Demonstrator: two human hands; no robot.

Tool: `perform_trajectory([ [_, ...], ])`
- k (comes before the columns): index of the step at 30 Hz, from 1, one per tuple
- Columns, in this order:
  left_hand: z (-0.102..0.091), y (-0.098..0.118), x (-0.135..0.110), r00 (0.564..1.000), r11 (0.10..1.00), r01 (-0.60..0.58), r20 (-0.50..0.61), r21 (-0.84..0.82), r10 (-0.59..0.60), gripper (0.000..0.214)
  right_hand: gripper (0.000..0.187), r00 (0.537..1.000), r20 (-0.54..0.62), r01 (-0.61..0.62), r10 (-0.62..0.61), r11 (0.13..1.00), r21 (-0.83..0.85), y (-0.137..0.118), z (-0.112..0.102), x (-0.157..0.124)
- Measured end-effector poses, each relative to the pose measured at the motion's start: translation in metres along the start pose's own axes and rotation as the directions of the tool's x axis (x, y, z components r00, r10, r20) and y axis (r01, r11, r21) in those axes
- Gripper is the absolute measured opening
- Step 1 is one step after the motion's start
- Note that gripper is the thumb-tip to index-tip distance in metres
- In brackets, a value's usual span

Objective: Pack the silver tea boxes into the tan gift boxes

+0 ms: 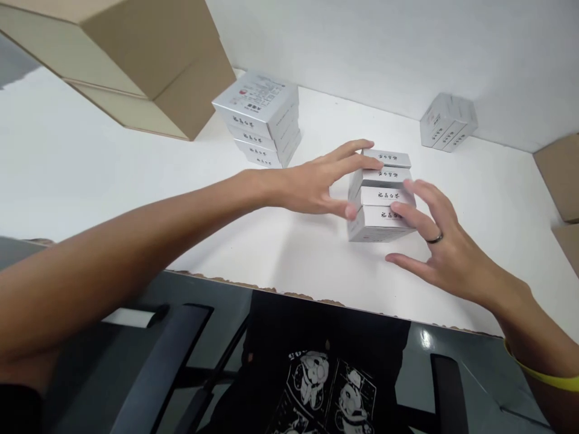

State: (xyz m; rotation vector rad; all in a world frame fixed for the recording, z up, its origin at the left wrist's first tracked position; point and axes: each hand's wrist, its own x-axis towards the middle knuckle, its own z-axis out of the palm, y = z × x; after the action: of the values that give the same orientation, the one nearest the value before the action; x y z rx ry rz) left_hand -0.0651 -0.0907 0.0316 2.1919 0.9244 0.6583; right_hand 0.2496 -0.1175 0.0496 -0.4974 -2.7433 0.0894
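Several small white cartons (384, 216) with dark lettering stand in a row on the white table, printed ends facing up. A narrow gap shows between the second and third cartons from the back. My left hand (312, 184) reaches in from the left, fingers spread, with its fingertips at the far cartons and its thumb beside the near one. My right hand (446, 241), with a dark ring, is at the right of the row. Its fingertips rest on or just over the carton ends, and its thumb is apart from them.
A stack of silvery-white cartons (257, 99) stands behind my left hand. Three smaller cartons (447, 123) sit against the wall at back right. Large brown cardboard boxes (154, 54) are at upper left, and more brown cardboard (561, 181) is at the right. The table's front edge (271, 292) looks chipped.
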Motion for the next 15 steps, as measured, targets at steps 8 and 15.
perform_trajectory([
  [8, -0.008, 0.007, 0.004, 0.999, 0.986, 0.046, 0.009, 0.163, -0.048, 0.091, 0.093, 0.996, -0.068, 0.048, -0.064, 0.975, -0.216, -0.023, 0.009, -0.018],
  [15, -0.009, 0.002, 0.006, 0.993, 0.975, 0.118, -0.007, 0.190, -0.118, 0.084, 0.098, 0.994, -0.075, 0.059, -0.078, 0.972, -0.230, -0.030, 0.010, -0.024],
])
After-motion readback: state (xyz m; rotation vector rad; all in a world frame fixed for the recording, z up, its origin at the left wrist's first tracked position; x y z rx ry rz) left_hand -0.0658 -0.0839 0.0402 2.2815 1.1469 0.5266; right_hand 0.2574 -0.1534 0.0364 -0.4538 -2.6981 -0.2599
